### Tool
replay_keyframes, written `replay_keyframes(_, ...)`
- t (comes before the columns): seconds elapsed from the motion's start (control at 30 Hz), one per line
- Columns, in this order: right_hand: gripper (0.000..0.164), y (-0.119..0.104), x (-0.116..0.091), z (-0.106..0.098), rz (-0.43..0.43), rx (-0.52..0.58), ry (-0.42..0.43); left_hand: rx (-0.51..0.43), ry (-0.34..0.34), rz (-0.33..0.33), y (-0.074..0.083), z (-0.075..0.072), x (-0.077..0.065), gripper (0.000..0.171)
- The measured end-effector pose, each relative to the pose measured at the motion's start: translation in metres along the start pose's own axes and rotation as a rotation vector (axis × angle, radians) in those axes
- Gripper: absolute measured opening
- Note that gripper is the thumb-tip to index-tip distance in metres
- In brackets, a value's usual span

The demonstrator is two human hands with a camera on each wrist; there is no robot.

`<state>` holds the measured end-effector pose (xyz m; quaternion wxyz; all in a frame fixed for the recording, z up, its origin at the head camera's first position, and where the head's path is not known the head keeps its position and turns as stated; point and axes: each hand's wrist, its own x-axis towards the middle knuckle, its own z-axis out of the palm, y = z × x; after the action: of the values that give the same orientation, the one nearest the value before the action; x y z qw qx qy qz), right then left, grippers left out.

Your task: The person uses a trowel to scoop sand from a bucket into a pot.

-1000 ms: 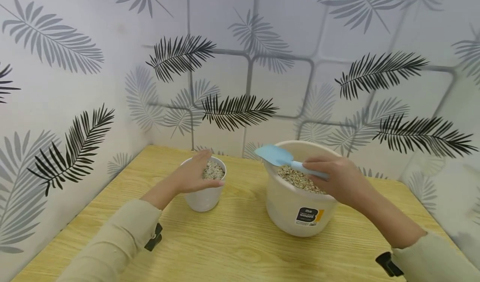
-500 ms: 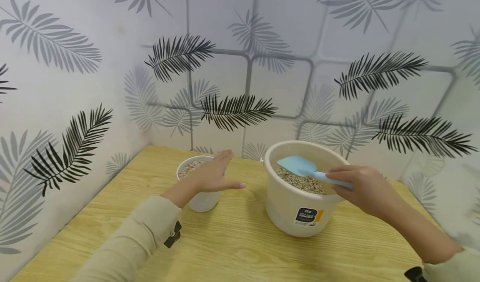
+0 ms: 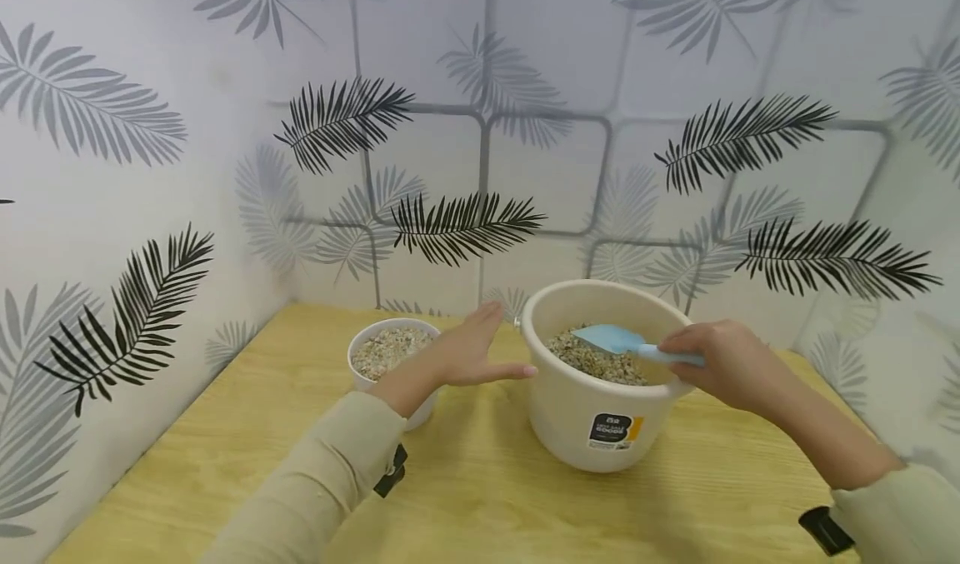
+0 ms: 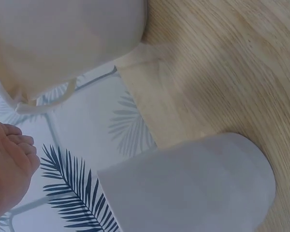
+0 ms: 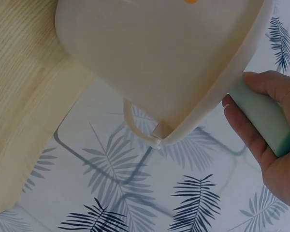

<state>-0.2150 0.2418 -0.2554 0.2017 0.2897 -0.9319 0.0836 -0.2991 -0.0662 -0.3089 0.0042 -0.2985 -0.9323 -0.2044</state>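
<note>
My right hand (image 3: 731, 364) grips the handle of a light blue scoop (image 3: 611, 339) over the rim of a cream bucket (image 3: 592, 426). The scoop's blade lies inside, at the surface of the flaky grain-like bits (image 3: 592, 364) that partly fill the bucket. In the right wrist view the fingers and thumb wrap the pale handle (image 5: 263, 113). My left hand (image 3: 476, 351) is held out with fingers extended and nothing in it, between the bucket and a smaller white pot (image 3: 358, 372). That pot is nearly full of similar bits, and my forearm covers part of it.
Both containers stand on a wood-grain table (image 3: 480, 497). Leaf-patterned walls (image 3: 450, 147) rise behind and to the left. The bucket's bail handle (image 5: 130, 118) hangs down its far side. A black strap (image 3: 825, 531) shows at the right cuff.
My left hand has moved right, from over the white pot towards the bucket. The scoop has shifted right and down into the bucket, and the view has turned slightly.
</note>
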Motion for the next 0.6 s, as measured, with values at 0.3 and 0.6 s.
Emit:
replay_keyframes(0.3,0.013,0.011,0.011,-0.002,0.038,-0.019,-0.147,-0.024,0.023,0.018,0.011,0.006,0.012,0.104)
replay_keyframes(0.6,0.012,0.012,0.026,0.001,0.069,-0.005,-0.300,-0.049,0.032,0.035,0.016,0.009,0.015,0.100)
